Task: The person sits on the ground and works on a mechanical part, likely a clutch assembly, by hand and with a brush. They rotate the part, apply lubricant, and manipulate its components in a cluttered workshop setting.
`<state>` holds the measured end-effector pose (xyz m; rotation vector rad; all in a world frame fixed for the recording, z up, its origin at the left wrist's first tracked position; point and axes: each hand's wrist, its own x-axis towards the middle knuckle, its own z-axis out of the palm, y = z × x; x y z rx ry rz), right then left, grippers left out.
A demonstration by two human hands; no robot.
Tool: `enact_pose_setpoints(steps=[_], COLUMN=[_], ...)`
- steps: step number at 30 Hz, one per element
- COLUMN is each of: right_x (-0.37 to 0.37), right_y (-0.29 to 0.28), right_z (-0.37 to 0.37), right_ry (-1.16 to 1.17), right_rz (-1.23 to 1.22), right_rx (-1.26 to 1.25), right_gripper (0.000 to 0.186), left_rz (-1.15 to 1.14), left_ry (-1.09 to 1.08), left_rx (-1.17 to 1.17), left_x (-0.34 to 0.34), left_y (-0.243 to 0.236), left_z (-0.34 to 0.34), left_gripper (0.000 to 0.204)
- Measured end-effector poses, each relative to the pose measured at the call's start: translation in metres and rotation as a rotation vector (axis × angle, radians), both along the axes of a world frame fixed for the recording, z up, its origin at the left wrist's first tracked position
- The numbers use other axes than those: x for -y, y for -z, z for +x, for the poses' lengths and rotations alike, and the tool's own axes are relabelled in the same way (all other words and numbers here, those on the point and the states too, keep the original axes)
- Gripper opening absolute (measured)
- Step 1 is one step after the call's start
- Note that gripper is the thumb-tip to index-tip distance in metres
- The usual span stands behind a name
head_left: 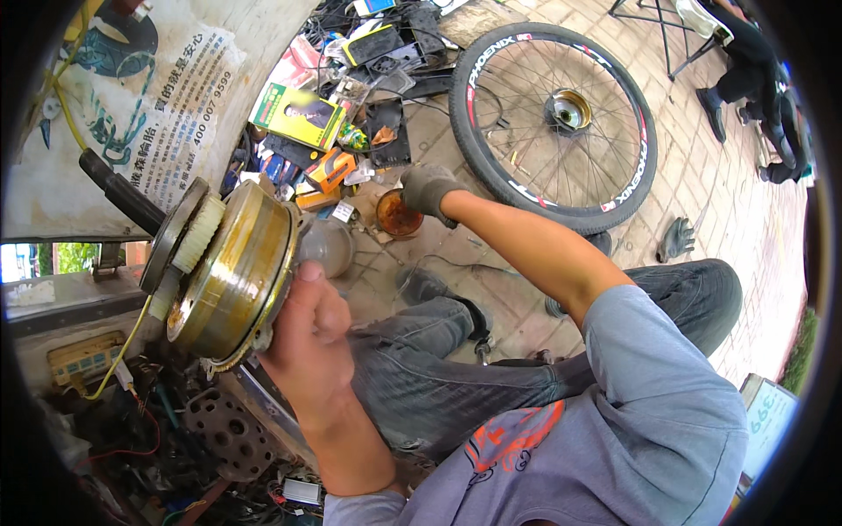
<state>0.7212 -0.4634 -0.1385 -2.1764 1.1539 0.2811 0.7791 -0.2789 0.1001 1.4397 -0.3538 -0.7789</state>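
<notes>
My left hand (311,337) is bare and closed around the edge of a hub motor core (241,272). The core is a wide metal drum smeared with amber grease. White toothed gears (198,235) and a dark round plate sit on its far-left side, and a thick black cable (123,188) runs out of it. My right hand (430,193), in a dark grey glove, reaches down at the right rim of a small round tub (399,213) of brown-orange grease. Its fingers are curled and partly hidden, so what they hold cannot be made out.
A bicycle wheel (554,127) with an open hub shell lies on the brick paving. Boxes and parts (333,123) are heaped beyond the tub. A clear plastic container (326,247) stands beside the motor core. A loose glove (675,239) lies at right. Tools and wires crowd the lower left.
</notes>
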Motion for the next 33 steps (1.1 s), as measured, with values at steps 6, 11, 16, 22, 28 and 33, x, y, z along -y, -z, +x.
enact_pose_setpoints(steps=[6,11,16,22,28,33], right_x=[-0.027,-0.029,-0.014,0.007,-0.062,-0.075], right_y=[-0.010,-0.024,-0.059,-0.211,-0.312,-0.304], right_z=[-0.020,-0.051,-0.089,-0.194,-0.196,-0.191], right_ry=[0.045,0.149,0.292,0.455,0.337,0.009], right_rz=[-0.136,-0.050,0.067,0.365,-0.082,-0.050], right_rx=[0.056,0.143,0.237,1.115,1.364,1.448], right_gripper=[0.026,0.029,0.036,0.016,0.017,0.017], left_rz=[-0.086,-0.003,-0.016,-0.056,-0.031,-0.088], left_ry=[0.113,0.109,0.173,0.125,0.121,0.190], left_rx=[0.012,0.080,0.273,-0.281,-0.175,-0.208], left_x=[-0.005,-0.022,-0.042,-0.024,-0.024,-0.022], left_y=[-0.006,-0.027,0.004,-0.006,-0.007,-0.005], left_z=[0.001,-0.019,-0.012,-0.030,-0.042,-0.050], left_gripper=[0.033,0.031,0.014,0.014,0.014,0.016])
